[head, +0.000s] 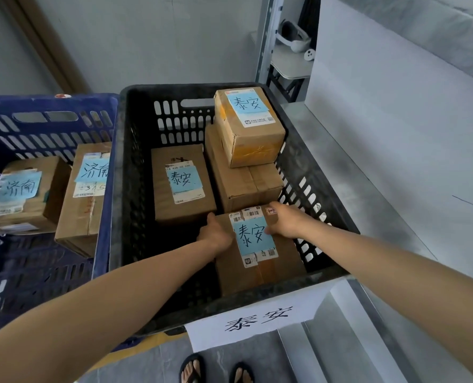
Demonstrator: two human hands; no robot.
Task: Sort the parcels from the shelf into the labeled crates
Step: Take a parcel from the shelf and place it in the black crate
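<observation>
Both arms reach forward and down, almost straight. The left hand (216, 236) has its grip clamped on the left edge of the held parcel (260, 269), fingers curled over the side. The right hand (288, 222) is clamped on the parcel's far right corner, thumb lying across the top.

That parcel sits low in the near right corner of the black crate (124, 189), whose near wall carries a white paper label (257, 322) with two handwritten characters. Just to its left stands the blue crate (50, 102), holding two boxes with blue notes.

In the black crate, a flat box (183, 189) lies left of centre. A larger box (246, 186) lies at the far right, with a small box (247, 128) stacked on it. The held parcel's blue note (253, 234) shows the same characters as the crate's label.
</observation>
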